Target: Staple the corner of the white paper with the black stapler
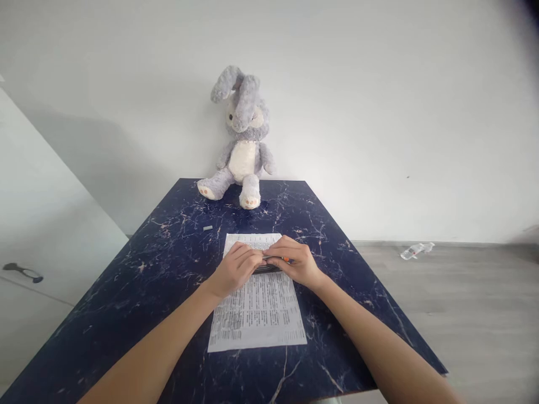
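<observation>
My left hand (239,269) and my right hand (297,261) meet above a printed sheet of paper (273,308), with the fingers of both pinched closed. Between the fingertips shows a thin pen-like thing with an orange end (286,259), mostly covered by my fingers. A dark object with pale lines (267,270) lies just under my hands, across the upper part of the paper; its kind is hidden. Beyond my left hand, a small pale grey-green piece (208,228) rests on the table.
The dark blue marbled table (168,269) reaches to a white wall. A grey plush rabbit (244,140) sits at its far end. At the left stands a white cabinet with a dark handle (23,272). Clear plastic (416,251) lies on the floor at the right.
</observation>
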